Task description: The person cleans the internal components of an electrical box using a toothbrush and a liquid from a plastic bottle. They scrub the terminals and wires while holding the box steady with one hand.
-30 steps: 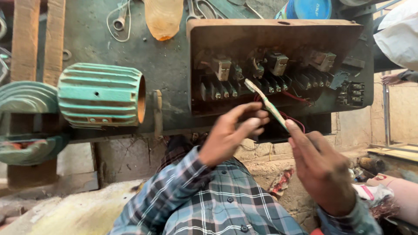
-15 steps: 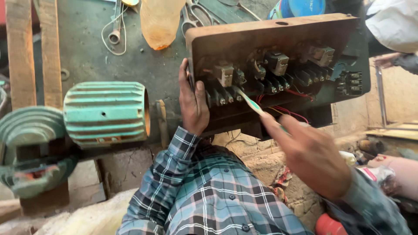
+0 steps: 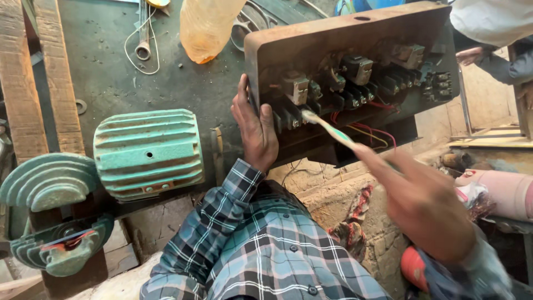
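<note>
A rusty open metal box holds several black electrical parts and coloured wires. My left hand grips the box's left edge, thumb over the rim. My right hand, blurred, holds a toothbrush with a white and green handle. The brush's head rests against the black parts in the lower left of the box.
A green ribbed motor housing lies left of the box, with green end covers further left. An orange plastic bag, wire and scissors lie on the dark bench. Another person's hand shows at the upper right.
My left hand went from beside the brush to gripping the box's left edge. My right hand brought the toothbrush down against the parts inside.
</note>
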